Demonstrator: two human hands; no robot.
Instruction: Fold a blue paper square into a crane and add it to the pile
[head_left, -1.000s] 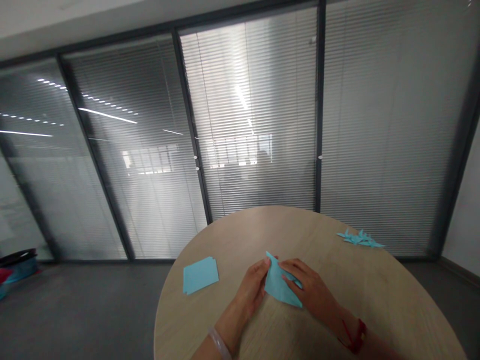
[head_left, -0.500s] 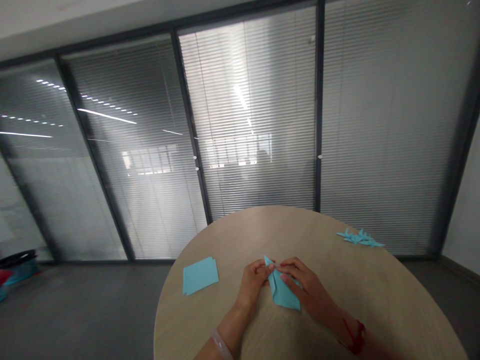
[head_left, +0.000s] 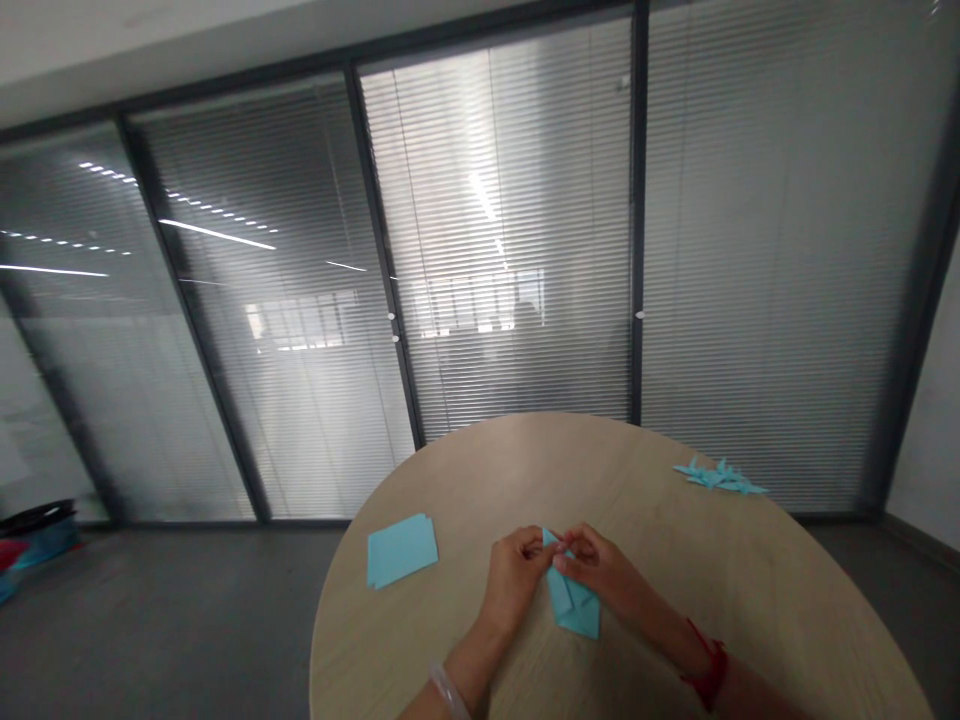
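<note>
A partly folded light-blue paper (head_left: 574,606) lies on the round wooden table (head_left: 750,590), its narrow tip pointing away from me. My left hand (head_left: 514,580) pinches that tip from the left, fingers curled. From the right, my right hand (head_left: 600,575) pinches the same tip, its fingers closed on the paper. Both hands meet at the paper's far end, and its wider near end rests on the table.
A small stack of square light-blue paper sheets (head_left: 401,549) lies to the left on the table. Several folded blue paper figures (head_left: 720,477) sit near the table's far right edge. Glass walls with blinds (head_left: 510,250) stand behind; dark floor lies left.
The paper has gone from a wide raised flap to a narrower, flatter shape. Both hands moved slightly nearer to me and closed together on its far tip.
</note>
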